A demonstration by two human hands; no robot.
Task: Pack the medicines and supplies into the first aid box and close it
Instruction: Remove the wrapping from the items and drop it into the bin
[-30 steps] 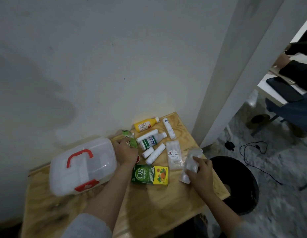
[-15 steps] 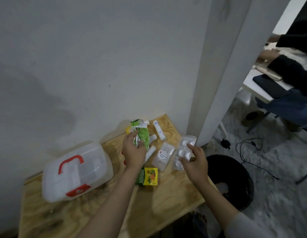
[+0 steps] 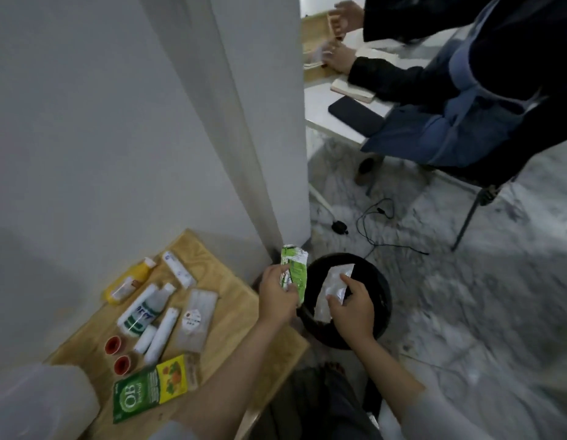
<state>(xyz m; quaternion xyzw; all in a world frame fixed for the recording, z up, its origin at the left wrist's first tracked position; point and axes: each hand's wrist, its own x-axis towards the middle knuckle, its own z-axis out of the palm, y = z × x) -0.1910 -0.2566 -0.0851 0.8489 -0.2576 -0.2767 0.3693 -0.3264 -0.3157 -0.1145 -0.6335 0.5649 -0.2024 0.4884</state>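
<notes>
Grey wall (image 3: 85,106), marbled floor (image 3: 466,312)

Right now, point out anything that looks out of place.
Both hands are over the black bin, not the table: the left hand holds a green sachet, the right hand a clear packet.

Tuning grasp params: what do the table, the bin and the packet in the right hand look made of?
Table: bare plywood, matte, grain visible.
Bin: looks like black plastic, slight sheen; could be otherwise.
Packet in right hand: thin clear plastic film, glossy, crinkled.

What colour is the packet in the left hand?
Green and white, the packet in the left hand; head view.
</notes>
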